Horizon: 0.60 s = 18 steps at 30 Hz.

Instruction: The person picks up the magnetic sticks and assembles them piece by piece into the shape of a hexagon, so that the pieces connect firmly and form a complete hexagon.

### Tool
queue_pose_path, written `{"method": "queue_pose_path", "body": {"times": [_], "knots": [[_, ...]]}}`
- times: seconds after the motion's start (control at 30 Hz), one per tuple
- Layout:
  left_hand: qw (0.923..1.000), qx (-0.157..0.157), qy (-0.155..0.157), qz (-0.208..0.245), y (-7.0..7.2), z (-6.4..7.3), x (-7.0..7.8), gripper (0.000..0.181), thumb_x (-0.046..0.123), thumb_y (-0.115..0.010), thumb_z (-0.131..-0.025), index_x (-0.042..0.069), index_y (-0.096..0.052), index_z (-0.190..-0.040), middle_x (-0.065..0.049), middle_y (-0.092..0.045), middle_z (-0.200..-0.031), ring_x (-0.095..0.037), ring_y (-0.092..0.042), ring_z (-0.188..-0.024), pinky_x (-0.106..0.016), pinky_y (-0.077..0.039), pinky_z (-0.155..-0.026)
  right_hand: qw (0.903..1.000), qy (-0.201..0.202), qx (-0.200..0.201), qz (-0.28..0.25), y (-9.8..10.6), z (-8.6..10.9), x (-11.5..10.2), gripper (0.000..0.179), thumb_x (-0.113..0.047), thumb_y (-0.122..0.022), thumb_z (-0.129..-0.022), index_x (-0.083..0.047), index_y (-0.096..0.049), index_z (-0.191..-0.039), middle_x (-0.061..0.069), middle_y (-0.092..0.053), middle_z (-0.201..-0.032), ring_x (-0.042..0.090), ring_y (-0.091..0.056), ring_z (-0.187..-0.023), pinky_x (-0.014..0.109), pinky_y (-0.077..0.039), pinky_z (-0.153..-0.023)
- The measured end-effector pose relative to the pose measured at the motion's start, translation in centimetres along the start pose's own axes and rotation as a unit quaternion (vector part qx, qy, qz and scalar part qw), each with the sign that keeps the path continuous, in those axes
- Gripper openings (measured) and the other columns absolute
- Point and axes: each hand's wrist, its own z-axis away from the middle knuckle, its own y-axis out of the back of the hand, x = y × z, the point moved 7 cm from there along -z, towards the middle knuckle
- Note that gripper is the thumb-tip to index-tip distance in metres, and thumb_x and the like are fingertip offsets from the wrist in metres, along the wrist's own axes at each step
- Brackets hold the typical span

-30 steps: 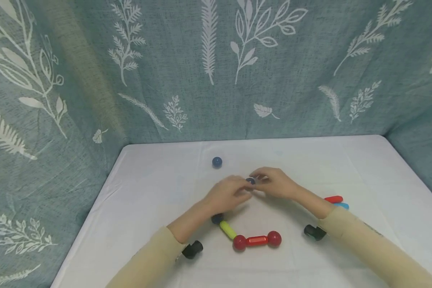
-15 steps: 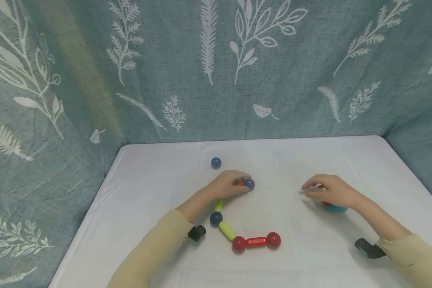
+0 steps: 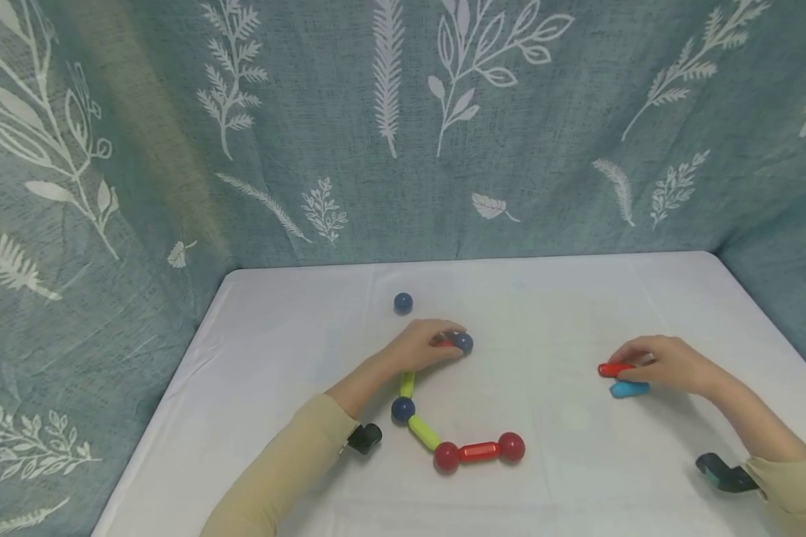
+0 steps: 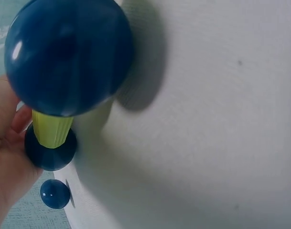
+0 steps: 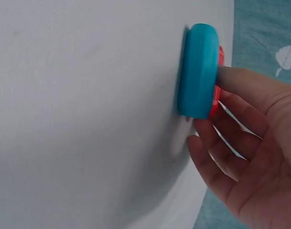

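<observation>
My left hand (image 3: 418, 348) holds a short red rod (image 3: 445, 344) between thumb and fingers, a dark blue ball (image 3: 463, 343) at its tip. From under this hand runs a chain: a yellow-green rod (image 3: 407, 384), a blue ball (image 3: 403, 410), another yellow-green rod (image 3: 424, 432), a red ball (image 3: 446, 457), a red rod (image 3: 479, 452) and an end red ball (image 3: 511, 447). In the left wrist view a blue ball (image 4: 69, 57) fills the foreground. On the right, my right hand (image 3: 675, 363) pinches a loose red rod (image 3: 613, 370) beside a light blue rod (image 5: 198, 71).
A single blue ball (image 3: 403, 303) lies on the white-covered table (image 3: 551, 298) behind the left hand. Black wrist cameras (image 3: 365, 438) hang below both sleeves. A teal leaf-patterned curtain (image 3: 349, 112) stands along the back and sides.
My right hand has left the blue ball near the left hand, moved right and taken hold of the loose red rod. The left hand stays almost in place, gripping its red rod.
</observation>
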Motion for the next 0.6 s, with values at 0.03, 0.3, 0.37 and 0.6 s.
{"method": "queue_pose_path", "body": {"times": [0.03, 0.3, 0.37, 0.6], "knots": [[1.0000, 0.001, 0.000, 0.001, 0.0, 0.0, 0.0, 0.043, 0.019, -0.069, -0.091, 0.011, -0.059, -0.132, -0.003, -0.063, -0.127, -0.020, -0.059, -0.115, -0.033, -0.046, -0.098, 1.0000, -0.004, 0.003, 0.002, -0.1, -0.1, 0.0, 0.027, -0.019, -0.074, -0.086, -0.002, -0.069, -0.106, 0.012, -0.067, -0.104, 0.033, -0.061, -0.096, 0.049, -0.052, -0.078], [1.0000, 0.008, 0.005, 0.000, 0.0, 0.3, -0.1, 0.043, 0.020, -0.070, -0.091, 0.011, -0.059, -0.132, -0.004, -0.064, -0.126, -0.021, -0.058, -0.117, -0.034, -0.046, -0.098, 0.9983, 0.049, 0.025, -0.021, -1.6, -2.6, -3.2, 0.023, -0.015, -0.074, -0.086, -0.005, -0.070, -0.106, 0.007, -0.068, -0.103, 0.023, -0.062, -0.090, 0.033, -0.052, -0.074], [0.9999, 0.009, 0.006, 0.001, 0.0, 0.4, -0.1, 0.043, 0.020, -0.069, -0.091, 0.011, -0.059, -0.132, -0.004, -0.064, -0.126, -0.021, -0.058, -0.116, -0.034, -0.046, -0.098, 0.9970, 0.070, 0.023, -0.023, -2.2, -3.4, -4.4, 0.022, -0.014, -0.074, -0.086, -0.006, -0.070, -0.106, 0.006, -0.069, -0.103, 0.023, -0.063, -0.093, 0.032, -0.052, -0.076], [0.9999, 0.010, 0.010, 0.003, 0.0, 0.5, -0.2, 0.043, 0.021, -0.069, -0.092, 0.011, -0.059, -0.133, -0.004, -0.063, -0.128, -0.021, -0.058, -0.117, -0.035, -0.046, -0.098, 0.9928, 0.108, 0.015, -0.049, -4.5, -6.6, -8.3, 0.021, -0.011, -0.074, -0.086, -0.007, -0.070, -0.106, 0.006, -0.069, -0.104, 0.025, -0.063, -0.096, 0.040, -0.054, -0.080]]}}
